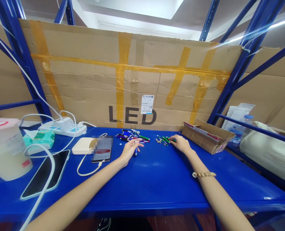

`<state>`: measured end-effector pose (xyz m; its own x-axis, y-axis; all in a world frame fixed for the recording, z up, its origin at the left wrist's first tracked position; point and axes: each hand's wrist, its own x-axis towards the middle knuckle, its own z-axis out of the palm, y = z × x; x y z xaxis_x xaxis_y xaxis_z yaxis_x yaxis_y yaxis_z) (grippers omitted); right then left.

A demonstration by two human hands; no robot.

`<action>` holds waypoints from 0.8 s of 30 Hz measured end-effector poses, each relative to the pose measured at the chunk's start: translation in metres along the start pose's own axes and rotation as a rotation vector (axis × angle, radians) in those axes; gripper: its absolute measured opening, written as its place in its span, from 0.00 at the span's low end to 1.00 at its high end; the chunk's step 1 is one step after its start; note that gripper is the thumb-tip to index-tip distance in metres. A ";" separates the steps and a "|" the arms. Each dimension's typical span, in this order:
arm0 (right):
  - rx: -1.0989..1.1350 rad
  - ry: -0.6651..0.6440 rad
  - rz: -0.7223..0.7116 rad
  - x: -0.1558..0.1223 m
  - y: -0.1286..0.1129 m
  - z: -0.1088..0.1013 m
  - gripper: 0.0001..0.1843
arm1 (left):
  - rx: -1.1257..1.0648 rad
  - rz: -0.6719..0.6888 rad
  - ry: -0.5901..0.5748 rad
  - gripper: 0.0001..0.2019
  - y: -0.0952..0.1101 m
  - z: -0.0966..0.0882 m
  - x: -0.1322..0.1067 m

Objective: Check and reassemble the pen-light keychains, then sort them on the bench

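Observation:
My left hand (129, 150) is closed around a short, shiny blue-and-silver pen part (136, 150), which points down between the fingers. Just beyond it lies a pile of pens (129, 134) in blue, purple, red and green. Over on the right, my right hand (181, 143) has its fingertips pinched on a short green pen piece (173, 140). Beside those fingertips is a small heap of loose pen parts (162, 141), green and metallic. The heap's separate pieces are too small to make out.
An open cardboard box (207, 138) stands right of my right hand. On the left are a power bank (82, 146), a cabled phone (102, 149), another phone (47, 175), a power strip (70, 128) and a plastic jug (7, 150). A taped cardboard sheet (91, 83) closes the back.

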<state>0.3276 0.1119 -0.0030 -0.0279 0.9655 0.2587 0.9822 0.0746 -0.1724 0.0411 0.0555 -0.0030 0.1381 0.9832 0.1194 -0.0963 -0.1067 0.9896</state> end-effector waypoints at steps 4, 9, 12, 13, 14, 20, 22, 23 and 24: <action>0.022 0.008 0.030 -0.001 -0.003 0.000 0.08 | 0.004 0.003 0.003 0.16 0.000 0.000 0.000; 0.070 0.022 0.082 -0.003 -0.005 -0.005 0.09 | 0.007 0.007 -0.010 0.18 0.001 0.000 -0.001; 0.086 0.040 0.116 -0.005 -0.005 -0.013 0.12 | 0.013 0.014 -0.014 0.19 0.000 -0.001 0.000; 0.091 0.037 0.119 -0.006 -0.005 -0.016 0.12 | 0.016 0.017 -0.014 0.19 -0.001 -0.001 0.000; 0.096 0.024 0.116 -0.006 -0.004 -0.019 0.12 | 0.018 0.020 -0.015 0.20 -0.002 -0.001 0.000; 0.087 -0.076 0.081 -0.009 -0.003 -0.026 0.08 | 0.014 0.025 -0.040 0.20 -0.004 0.001 0.001; 0.066 -0.044 0.092 -0.010 -0.006 -0.028 0.08 | 0.011 0.033 -0.046 0.18 -0.003 0.001 0.000; 0.057 -0.020 0.096 -0.011 -0.009 -0.028 0.09 | 0.012 0.040 -0.045 0.17 -0.002 0.002 -0.001; 0.047 0.006 0.095 -0.011 -0.014 -0.028 0.09 | 0.016 0.050 -0.041 0.17 -0.001 0.002 -0.001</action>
<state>0.3197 0.0930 0.0232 0.0657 0.9674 0.2444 0.9705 -0.0051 -0.2409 0.0426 0.0542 -0.0042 0.1740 0.9697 0.1713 -0.0887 -0.1578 0.9835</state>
